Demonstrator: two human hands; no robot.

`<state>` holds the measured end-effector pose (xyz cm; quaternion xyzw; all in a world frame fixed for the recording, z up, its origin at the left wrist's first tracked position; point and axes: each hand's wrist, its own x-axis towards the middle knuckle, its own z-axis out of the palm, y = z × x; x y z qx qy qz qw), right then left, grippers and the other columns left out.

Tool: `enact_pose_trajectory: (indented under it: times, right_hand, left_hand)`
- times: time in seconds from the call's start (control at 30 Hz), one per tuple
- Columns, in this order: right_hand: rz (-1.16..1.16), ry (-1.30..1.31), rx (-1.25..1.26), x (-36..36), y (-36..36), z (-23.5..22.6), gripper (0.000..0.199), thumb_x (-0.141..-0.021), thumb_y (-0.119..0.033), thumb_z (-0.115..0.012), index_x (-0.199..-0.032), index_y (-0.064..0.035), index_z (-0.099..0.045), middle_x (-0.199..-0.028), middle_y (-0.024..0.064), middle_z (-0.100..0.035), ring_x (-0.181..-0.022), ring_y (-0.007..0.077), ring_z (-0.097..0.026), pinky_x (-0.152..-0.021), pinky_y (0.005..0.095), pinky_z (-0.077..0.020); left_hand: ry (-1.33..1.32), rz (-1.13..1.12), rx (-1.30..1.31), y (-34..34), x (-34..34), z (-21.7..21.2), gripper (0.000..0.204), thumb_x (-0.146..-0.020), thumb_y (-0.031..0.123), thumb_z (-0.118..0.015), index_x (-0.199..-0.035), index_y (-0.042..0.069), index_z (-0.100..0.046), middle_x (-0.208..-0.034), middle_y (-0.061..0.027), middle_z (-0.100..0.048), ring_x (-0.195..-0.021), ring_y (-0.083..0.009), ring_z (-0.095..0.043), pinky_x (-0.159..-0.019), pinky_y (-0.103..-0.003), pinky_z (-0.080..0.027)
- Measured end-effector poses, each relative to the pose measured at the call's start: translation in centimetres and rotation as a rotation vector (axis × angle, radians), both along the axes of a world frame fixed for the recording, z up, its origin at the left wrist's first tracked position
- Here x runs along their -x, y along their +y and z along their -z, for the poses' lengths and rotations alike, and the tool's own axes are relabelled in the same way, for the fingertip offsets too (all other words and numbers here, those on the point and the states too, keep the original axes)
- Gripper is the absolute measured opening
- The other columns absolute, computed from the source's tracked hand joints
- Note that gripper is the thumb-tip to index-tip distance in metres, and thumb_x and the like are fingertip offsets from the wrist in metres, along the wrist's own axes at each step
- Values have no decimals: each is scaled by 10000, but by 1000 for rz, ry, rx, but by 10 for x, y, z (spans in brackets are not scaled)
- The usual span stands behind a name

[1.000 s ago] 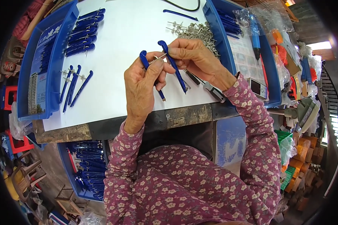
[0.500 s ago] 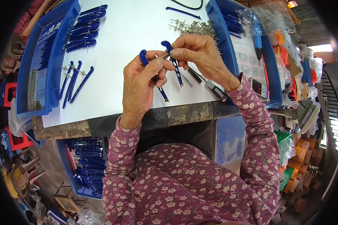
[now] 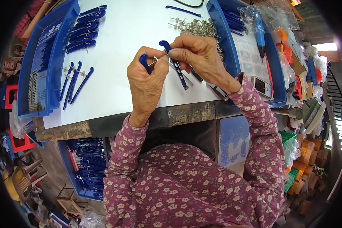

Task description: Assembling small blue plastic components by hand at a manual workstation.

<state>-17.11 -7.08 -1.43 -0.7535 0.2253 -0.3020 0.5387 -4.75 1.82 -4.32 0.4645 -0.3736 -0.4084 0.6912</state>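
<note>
Over the white sheet both hands meet at chest height. My left hand is closed on a slim blue plastic handle with a curved end; its lower length is hidden behind the palm. Between thumb and fingertips, my right hand pinches a second slim blue slotted handle, tilted, curved end up. The left thumb tip touches this second handle, where a bit of thin metal shows; the fingers hide most of it. Just beyond the right hand lies a heap of metal pins with round heads.
Several blue handles lie in a stack at left, with a few more fitted with pins nearer. Blue trays flank the sheet. A utility knife lies by the front edge; a phone-like device sits in the right tray.
My left hand has turned and shifted slightly right, so the lower end of its handle no longer shows. The right hand's handle has moved a little left.
</note>
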Motion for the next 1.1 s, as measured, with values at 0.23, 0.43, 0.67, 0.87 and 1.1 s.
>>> enact_pose_trajectory:
  times: [0.23, 0.43, 0.67, 0.87, 1.1]
  right_hand:
    - [55, 49, 68, 0, 4, -3, 152, -874, -111, -557, -821, 11, -630, -492, -12, -500, -434, 23, -461, -373, 175, -343]
    - [56, 1, 142, 1, 3, 5, 174, -901, -149, -538, -918, -2, -629, -517, -25, -491, -417, 15, -439, -359, 155, -327]
    - [51, -10, 196, 0, 0, 9, 165, -901, -144, -535, -934, -15, -632, -534, -29, -497, -419, 13, -437, -359, 152, -336]
    - [57, -71, 299, -2, 0, 12, 152, -893, -121, -543, -945, -7, -628, -577, -23, -514, -429, 18, -441, -365, 159, -338]
    - [43, 14, 357, -3, 4, 8, 113, -874, -65, -535, -899, 12, -613, -606, 52, -555, -514, 83, -504, -444, 233, -388]
  left_hand:
    - [-193, -86, 35, -1, 3, -3, 61, -825, 34, -585, -838, 13, -530, -641, 47, -479, -552, 11, -400, -455, -150, -307]
    - [76, 28, -42, 0, 1, -6, 104, -854, 75, -580, -905, -15, -567, -601, 37, -483, -501, -4, -418, -426, -154, -318]
    - [36, 9, -30, -1, 2, -3, 150, -860, 95, -579, -940, -32, -570, -593, 28, -488, -483, -14, -423, -413, -160, -322]
    - [97, 8, -16, -3, 3, -2, 145, -849, 86, -588, -939, -28, -578, -593, 34, -485, -479, -12, -412, -408, -161, -310]
    - [96, -56, -40, -1, 0, 2, 123, -837, 80, -600, -903, -23, -597, -577, 41, -476, -464, -10, -396, -402, -161, -295]
